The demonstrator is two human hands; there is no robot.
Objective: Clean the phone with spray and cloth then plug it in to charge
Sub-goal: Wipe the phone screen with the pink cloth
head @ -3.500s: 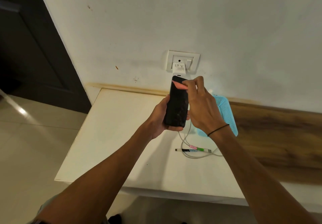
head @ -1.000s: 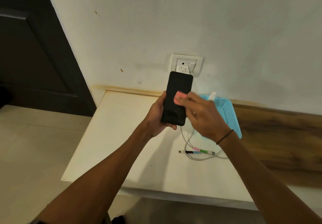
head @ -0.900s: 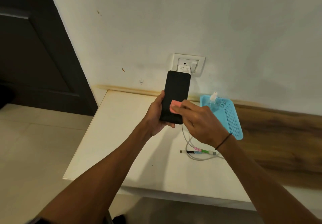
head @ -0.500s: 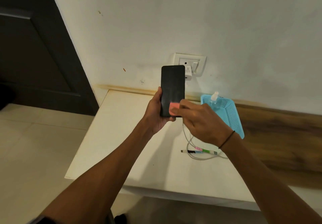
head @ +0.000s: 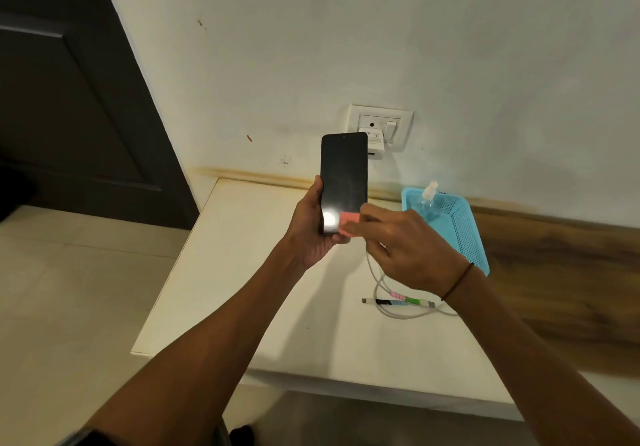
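My left hand (head: 311,230) holds a black phone (head: 344,175) upright by its lower end, dark screen facing me with a glare spot near the bottom. My right hand (head: 408,248) pinches a small pink cloth (head: 349,223) and presses it on the screen's lower right corner. A clear spray bottle (head: 427,199) with a white nozzle lies in a blue mesh basket (head: 464,234). A white charger (head: 374,144) sits in the wall socket (head: 381,130). Its cable (head: 398,301), wrapped with coloured clips, lies on the white table (head: 242,289), plug end free.
The table stands against a white wall, with a dark door (head: 69,99) to the left and pale floor tiles (head: 62,307) below it. A wooden surface (head: 561,272) runs along the wall to the right of the basket.
The cloth slid from the top of the screen down to its lower right corner. The phone rose and turned more upright, and a glare spot now shows on the glass.
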